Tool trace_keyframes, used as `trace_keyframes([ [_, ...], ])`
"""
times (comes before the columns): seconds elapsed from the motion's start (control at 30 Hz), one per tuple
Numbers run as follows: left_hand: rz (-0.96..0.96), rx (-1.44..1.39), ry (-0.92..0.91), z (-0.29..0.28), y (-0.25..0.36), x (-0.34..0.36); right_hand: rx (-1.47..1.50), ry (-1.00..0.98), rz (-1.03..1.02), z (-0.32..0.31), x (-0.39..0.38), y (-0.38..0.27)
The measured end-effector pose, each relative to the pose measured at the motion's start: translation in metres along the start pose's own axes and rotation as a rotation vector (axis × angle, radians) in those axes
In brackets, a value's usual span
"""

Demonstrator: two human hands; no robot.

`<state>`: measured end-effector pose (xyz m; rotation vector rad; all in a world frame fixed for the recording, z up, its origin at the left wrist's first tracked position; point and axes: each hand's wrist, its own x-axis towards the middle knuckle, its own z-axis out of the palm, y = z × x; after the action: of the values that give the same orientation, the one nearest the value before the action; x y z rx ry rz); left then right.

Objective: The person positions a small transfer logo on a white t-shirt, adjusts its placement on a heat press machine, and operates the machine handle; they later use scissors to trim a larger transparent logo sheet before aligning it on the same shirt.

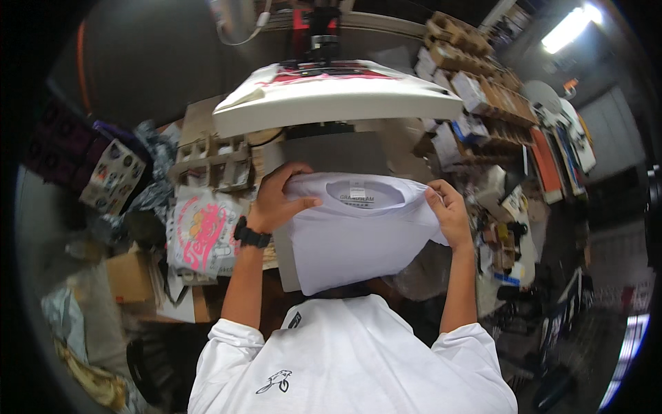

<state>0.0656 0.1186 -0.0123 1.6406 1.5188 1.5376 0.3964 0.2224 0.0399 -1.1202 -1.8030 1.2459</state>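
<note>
A plain white T-shirt (358, 241) hangs between my hands, its neck opening with the inner label facing up. My left hand (279, 200), with a black watch (252, 233) on its wrist, is closed on the shirt's left shoulder, thumb across the top. On the other side, my right hand (448, 212) pinches the right shoulder near the sleeve. The shirt lies over or just above a flat grey platen (334, 153); whether they touch I cannot tell. Its lower end droops toward my body.
A white-edged machine head (338, 103) juts out just beyond the shirt. Left of my left wrist lies a printed shirt (201, 231) with pink lettering, below cardboard dividers (210, 162). Stacked cardboard boxes (476, 76) stand at the far right. A cluttered bench (514, 241) runs along the right.
</note>
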Motion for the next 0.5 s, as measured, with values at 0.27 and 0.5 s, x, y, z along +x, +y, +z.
trace_keyframes([
  [0.27, 0.267, 0.074, -0.008, 0.008, 0.068, 0.001, -0.058, -0.026, -0.053, -0.058, -0.096, -0.057],
  [0.5, 0.586, 0.315, -0.245, 0.063, 0.140, 0.066, -0.465, 0.275, -0.227, -0.158, -0.103, -0.064],
])
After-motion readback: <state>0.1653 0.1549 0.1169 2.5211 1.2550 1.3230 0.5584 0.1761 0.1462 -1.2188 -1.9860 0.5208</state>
